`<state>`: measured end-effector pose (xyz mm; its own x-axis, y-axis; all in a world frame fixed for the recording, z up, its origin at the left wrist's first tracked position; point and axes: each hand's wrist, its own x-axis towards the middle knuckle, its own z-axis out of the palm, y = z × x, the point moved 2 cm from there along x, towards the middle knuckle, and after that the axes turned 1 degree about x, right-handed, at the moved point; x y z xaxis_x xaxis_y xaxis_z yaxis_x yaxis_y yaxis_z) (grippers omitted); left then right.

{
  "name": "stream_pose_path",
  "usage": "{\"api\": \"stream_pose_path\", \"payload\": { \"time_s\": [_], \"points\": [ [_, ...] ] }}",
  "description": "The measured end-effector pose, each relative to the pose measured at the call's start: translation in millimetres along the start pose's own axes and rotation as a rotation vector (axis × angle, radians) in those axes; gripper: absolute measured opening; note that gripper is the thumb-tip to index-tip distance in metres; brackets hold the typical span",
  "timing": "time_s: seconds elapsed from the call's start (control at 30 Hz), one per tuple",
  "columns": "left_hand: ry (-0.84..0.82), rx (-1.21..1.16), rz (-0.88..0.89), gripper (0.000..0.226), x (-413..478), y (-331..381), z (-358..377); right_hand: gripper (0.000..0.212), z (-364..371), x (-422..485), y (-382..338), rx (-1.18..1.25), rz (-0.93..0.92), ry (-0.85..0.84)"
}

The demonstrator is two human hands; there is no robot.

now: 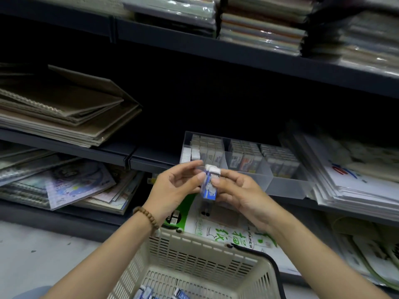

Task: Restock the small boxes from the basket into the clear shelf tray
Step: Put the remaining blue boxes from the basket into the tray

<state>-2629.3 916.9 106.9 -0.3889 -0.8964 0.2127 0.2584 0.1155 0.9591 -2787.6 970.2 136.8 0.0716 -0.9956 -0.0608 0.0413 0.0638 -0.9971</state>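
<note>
Both my hands hold a small stack of blue-and-white boxes (pixel 209 184) in front of the shelf edge. My left hand (pixel 176 186) pinches the stack's left side near its top with thumb and fingertips. My right hand (pixel 239 194) grips its right side. Just behind stands the clear shelf tray (pixel 287 187), its compartments packed with rows of small boxes. Below me is the beige basket (pixel 194 266), with several more blue-and-white boxes (pixel 151 294) on its bottom.
Brown pads and sketchbooks (pixel 64 111) lie stacked on the shelf at left. Plastic-wrapped paper packs (pixel 356 180) sit right of the tray. Notebooks (pixel 71 182) fill the lower shelf, and a green-and-white paper pack (pixel 216 229) lies behind the basket. Wrapped paper stacks (pixel 259 24) fill the top shelf.
</note>
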Motion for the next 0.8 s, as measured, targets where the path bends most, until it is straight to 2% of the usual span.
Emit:
{"api": "stream_pose_path", "payload": {
  "time_s": [0.1, 0.17, 0.27, 0.4, 0.5, 0.67, 0.8],
  "points": [
    [0.136, 0.167, 0.136, 0.043, 6.5, 9.5, -24.0, 0.046, -7.6, 25.4, -18.7, -0.056, -0.038, 0.013],
    [0.187, 0.302, 0.158, 0.047, 12.6, 8.7, -38.6, 0.036, -15.4, 44.4, -30.8, -0.116, -0.052, 0.034],
    [0.144, 0.308, 0.034, 0.056, 20.8, -6.1, -44.5, 0.03, -22.6, 69.5, -41.1, -0.202, -0.014, 0.023],
    [0.045, 0.284, -0.024, 0.042, 24.3, -19.7, -35.8, 0.015, -19.6, 89.1, -34.6, -0.28, 0.03, 0.013],
    [0.061, 0.267, -0.034, 0.057, 27.2, -23.9, -35.6, 0.017, -14.5, 94.9, -25.3, -0.332, 0.03, 0.029],
    [0.068, 0.283, -0.035, 0.054, 27.7, -25.3, -36.7, 0.021, -7.3, 96.7, -21.5, -0.378, -0.038, 0.042],
    [0.071, 0.295, -0.06, 0.065, 27.6, -25.3, -35.3, 0.034, -7.2, 96.9, -23.7, -0.481, -0.087, 0.032]
  ]
}}
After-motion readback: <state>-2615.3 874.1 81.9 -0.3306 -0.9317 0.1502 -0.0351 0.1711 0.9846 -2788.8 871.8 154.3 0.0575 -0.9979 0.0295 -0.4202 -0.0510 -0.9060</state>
